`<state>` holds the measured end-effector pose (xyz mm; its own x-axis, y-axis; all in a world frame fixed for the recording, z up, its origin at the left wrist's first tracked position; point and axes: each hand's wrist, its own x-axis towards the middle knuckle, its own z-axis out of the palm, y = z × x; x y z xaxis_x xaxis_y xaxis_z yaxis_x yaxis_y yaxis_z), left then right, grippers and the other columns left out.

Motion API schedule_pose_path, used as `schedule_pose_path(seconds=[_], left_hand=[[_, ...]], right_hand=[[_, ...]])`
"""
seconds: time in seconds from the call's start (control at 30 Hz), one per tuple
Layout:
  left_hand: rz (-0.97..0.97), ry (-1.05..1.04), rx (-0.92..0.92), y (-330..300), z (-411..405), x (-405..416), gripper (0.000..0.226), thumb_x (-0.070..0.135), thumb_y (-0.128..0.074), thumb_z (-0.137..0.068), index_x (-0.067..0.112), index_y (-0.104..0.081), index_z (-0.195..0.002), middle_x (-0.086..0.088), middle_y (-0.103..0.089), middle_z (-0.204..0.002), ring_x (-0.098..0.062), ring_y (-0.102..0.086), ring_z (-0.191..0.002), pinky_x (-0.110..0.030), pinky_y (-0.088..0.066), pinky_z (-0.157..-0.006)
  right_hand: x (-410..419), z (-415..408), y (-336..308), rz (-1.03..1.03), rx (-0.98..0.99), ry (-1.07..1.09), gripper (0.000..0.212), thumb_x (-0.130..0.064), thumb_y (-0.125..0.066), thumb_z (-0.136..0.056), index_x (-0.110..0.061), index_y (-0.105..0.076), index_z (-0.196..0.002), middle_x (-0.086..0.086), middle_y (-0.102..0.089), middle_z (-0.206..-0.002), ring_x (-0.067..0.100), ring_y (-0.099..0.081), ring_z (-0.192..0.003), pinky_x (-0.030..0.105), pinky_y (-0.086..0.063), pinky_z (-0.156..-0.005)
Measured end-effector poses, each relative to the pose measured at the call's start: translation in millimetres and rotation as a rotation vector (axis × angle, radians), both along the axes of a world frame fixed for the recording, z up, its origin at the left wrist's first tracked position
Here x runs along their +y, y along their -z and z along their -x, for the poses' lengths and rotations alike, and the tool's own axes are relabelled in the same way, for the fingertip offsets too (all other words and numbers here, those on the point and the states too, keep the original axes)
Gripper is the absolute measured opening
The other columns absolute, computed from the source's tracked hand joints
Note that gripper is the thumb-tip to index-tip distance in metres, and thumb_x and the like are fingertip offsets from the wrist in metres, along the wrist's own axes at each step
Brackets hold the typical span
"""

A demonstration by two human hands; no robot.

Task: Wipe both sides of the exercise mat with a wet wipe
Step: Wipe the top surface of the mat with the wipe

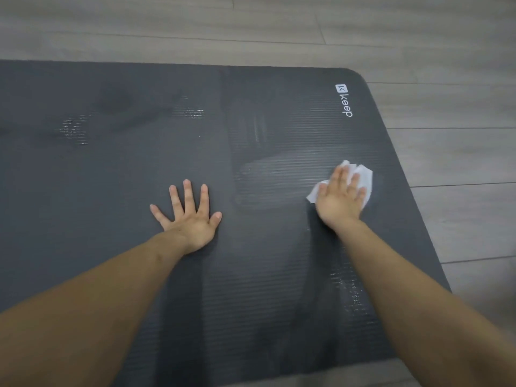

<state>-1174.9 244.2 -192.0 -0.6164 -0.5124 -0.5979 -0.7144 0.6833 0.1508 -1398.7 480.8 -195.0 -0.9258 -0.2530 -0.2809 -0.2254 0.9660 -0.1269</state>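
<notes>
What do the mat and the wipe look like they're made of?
Mat: likely soft foam, matte dark grey, judging by its fine ribbed texture and rounded corner. Wipe: thin white non-woven sheet, crumpled under the right hand; damp streaks shine nearby.

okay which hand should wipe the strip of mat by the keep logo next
The right hand. It already presses the wet wipe flat on the mat, nearer the keep logo. The left hand lies spread and bare on the mat farther away, bracing it.
</notes>
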Motion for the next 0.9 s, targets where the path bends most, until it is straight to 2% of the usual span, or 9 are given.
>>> schedule_pose_path(seconds=[0.07, 0.17, 0.3, 0.37, 0.47, 0.57, 0.67, 0.8, 0.9], left_hand=[[0.005, 0.009, -0.018, 0, 1, -1, 0.072, 0.064, -0.012, -0.103, 0.038, 0.032, -0.153, 0.001, 0.049, -0.156, -0.032, 0.045, -0.144, -0.076, 0.02, -0.108], [-0.024, -0.002, -0.028, -2, 0, -1, 0.07, 0.063, -0.013, -0.104, 0.04, 0.03, -0.154, 0.003, 0.049, -0.156, -0.029, 0.045, -0.144, -0.074, 0.021, -0.109], [-0.052, -0.017, 0.013, -7, -3, -2, 0.068, 0.054, -0.018, -0.106, 0.042, 0.025, -0.157, 0.006, 0.045, -0.159, -0.026, 0.042, -0.146, -0.072, 0.022, -0.112], [-0.016, -0.016, 0.037, -8, -7, 0, 0.066, 0.048, -0.019, -0.106, 0.043, 0.021, -0.158, 0.005, 0.042, -0.161, -0.027, 0.04, -0.148, -0.073, 0.019, -0.113], [0.08, -0.025, 0.065, -10, -7, 12, 0.062, 0.046, -0.015, -0.105, 0.044, 0.018, -0.158, 0.002, 0.038, -0.164, -0.031, 0.037, -0.149, -0.077, 0.018, -0.109], [0.022, -0.05, 0.058, -9, 0, 29, 0.062, 0.046, -0.011, -0.105, 0.045, 0.023, -0.157, 0.005, 0.04, -0.162, -0.03, 0.038, -0.149, -0.079, 0.017, -0.11], [-0.012, -0.074, 0.02, -6, 6, 31, 0.064, 0.047, -0.012, -0.104, 0.045, 0.027, -0.155, 0.005, 0.044, -0.16, -0.03, 0.04, -0.148, -0.079, 0.018, -0.109], [-0.049, -0.071, -0.018, -10, 7, 27, 0.065, 0.049, -0.015, -0.106, 0.046, 0.028, -0.154, 0.007, 0.048, -0.157, -0.029, 0.043, -0.146, -0.077, 0.019, -0.109], [-0.057, -0.075, -0.026, -12, 7, 29, 0.065, 0.049, -0.017, -0.106, 0.046, 0.027, -0.154, 0.009, 0.048, -0.156, -0.027, 0.043, -0.146, -0.076, 0.02, -0.11]], right_hand=[[-54, -37, 3, 0.005, 0.031, -0.135, 0.066, -0.04, -0.016, -0.107, -0.015, 0.006, -0.163, 0.003, 0.012, -0.171, 0.033, 0.009, -0.157, 0.057, -0.002, -0.124], [-116, -117, 4, 0.067, -0.011, -0.508, 0.066, -0.044, -0.013, -0.106, -0.018, 0.007, -0.163, 0.001, 0.016, -0.17, 0.029, 0.018, -0.156, 0.055, 0.009, -0.124], [-79, -115, 3, 0.089, -0.027, -0.772, 0.063, -0.047, -0.009, -0.106, -0.025, 0.006, -0.163, -0.007, 0.017, -0.17, 0.017, 0.019, -0.156, 0.046, 0.012, -0.125], [-33, -75, 8, 0.044, 0.029, -0.691, 0.065, -0.05, -0.004, -0.103, -0.027, 0.006, -0.163, -0.007, 0.013, -0.171, 0.019, 0.013, -0.157, 0.049, 0.005, -0.126], [51, -3, 7, -0.03, 0.087, -0.359, 0.076, -0.054, 0.007, -0.093, -0.025, 0.009, -0.163, -0.005, 0.009, -0.171, 0.022, 0.004, -0.158, 0.049, -0.001, -0.125], [105, 36, -1, -0.012, 0.035, -0.097, 0.068, -0.05, -0.004, -0.101, -0.025, 0.007, -0.163, -0.004, 0.011, -0.171, 0.02, 0.009, -0.158, 0.05, 0.001, -0.126], [76, 18, 4, -0.017, 0.045, 0.023, 0.065, -0.043, -0.015, -0.107, -0.019, 0.006, -0.163, -0.001, 0.014, -0.171, 0.026, 0.011, -0.157, 0.053, 0.002, -0.125], [-10, -75, 5, 0.08, 0.006, -0.348, 0.065, -0.044, -0.014, -0.107, -0.019, 0.007, -0.163, -0.001, 0.016, -0.17, 0.026, 0.019, -0.156, 0.053, 0.009, -0.125], [-26, -112, 3, 0.095, -0.048, -0.629, 0.063, -0.045, -0.012, -0.108, -0.022, 0.006, -0.164, -0.006, 0.018, -0.17, 0.019, 0.023, -0.155, 0.049, 0.012, -0.125]])
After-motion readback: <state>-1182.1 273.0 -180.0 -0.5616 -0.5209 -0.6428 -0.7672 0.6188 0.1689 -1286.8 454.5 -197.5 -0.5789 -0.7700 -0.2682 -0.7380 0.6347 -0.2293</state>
